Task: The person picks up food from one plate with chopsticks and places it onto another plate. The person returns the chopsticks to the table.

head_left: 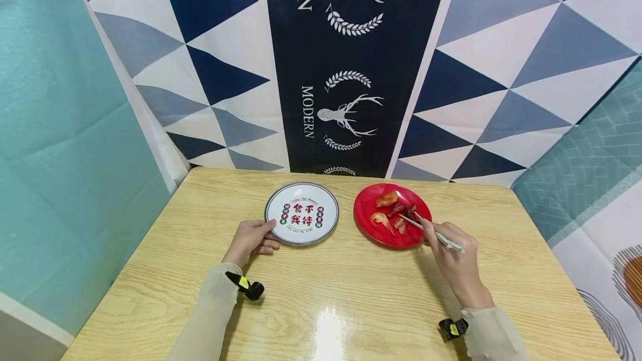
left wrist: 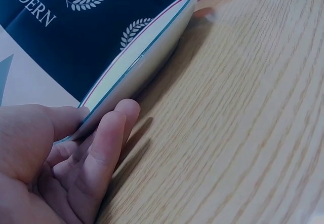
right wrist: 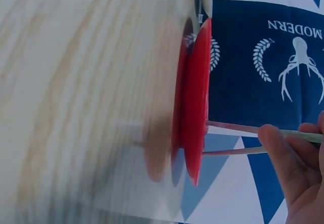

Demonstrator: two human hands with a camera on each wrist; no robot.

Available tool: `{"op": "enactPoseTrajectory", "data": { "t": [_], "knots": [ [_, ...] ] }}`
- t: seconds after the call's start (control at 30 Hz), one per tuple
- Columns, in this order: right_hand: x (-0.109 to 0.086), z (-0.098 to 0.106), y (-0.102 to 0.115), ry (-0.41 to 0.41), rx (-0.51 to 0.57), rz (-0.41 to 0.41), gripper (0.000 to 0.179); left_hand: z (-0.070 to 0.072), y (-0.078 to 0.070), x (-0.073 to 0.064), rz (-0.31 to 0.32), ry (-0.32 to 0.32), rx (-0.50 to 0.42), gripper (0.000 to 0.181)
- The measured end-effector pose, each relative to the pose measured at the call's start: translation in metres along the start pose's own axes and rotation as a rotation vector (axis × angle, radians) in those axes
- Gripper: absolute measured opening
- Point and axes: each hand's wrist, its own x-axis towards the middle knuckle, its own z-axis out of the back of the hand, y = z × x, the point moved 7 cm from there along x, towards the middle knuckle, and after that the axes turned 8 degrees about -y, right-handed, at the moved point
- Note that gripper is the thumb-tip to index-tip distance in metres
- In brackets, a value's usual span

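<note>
My left hand (head_left: 249, 241) pinches the near-left rim of a white plate (head_left: 323, 230) printed with red characters and a dark edge band. In the left wrist view the thumb lies on top of the rim and the other fingers are by its underside. In my right hand (head_left: 457, 258) is a pair of pale chopsticks (head_left: 453, 244). Their tips reach over a red plate (head_left: 363, 205) to dark reddish meat (head_left: 409, 211). Also on that plate are a curled shrimp (head_left: 383, 222), a browned piece (head_left: 387, 199) and a streaky piece of meat (head_left: 400, 225).
Both plates are near the far side of the light wooden table (head_left: 321, 288), side by side with a small gap. Behind the table hangs a patterned cloth (head_left: 346, 88). A teal panel (head_left: 75, 155) borders the left side.
</note>
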Motion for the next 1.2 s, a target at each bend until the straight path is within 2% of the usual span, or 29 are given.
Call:
{"op": "enactPoseTrajectory", "data": {
  "t": [0.17, 0.53, 0.8, 1.0, 1.2],
  "knots": [
    [0.0011, -0.0020, -0.0015, 0.050, -0.052, -0.014, 0.018, -0.0001, -0.0001, -0.0014, 0.003, -0.006, 0.001, 0.038],
    [-0.0003, -0.0030, -0.0046, 0.080, -0.054, -0.043, 0.015, -0.0001, -0.0011, -0.0010, -0.005, -0.012, -0.002, 0.038],
    [0.0012, -0.0015, -0.0035, 0.055, -0.062, -0.033, 0.019, 0.0001, -0.0003, -0.0009, 0.010, -0.021, -0.001, 0.036],
    [0.0002, 0.0022, -0.0065, -0.004, -0.066, -0.009, 0.020, 0.0001, -0.0004, -0.0015, 0.009, -0.028, 0.005, 0.034],
    [-0.0009, 0.0063, -0.0089, -0.030, -0.062, -0.049, 0.020, 0.0006, 0.0001, -0.0016, 0.012, -0.041, 0.008, 0.034]
  ]
}}
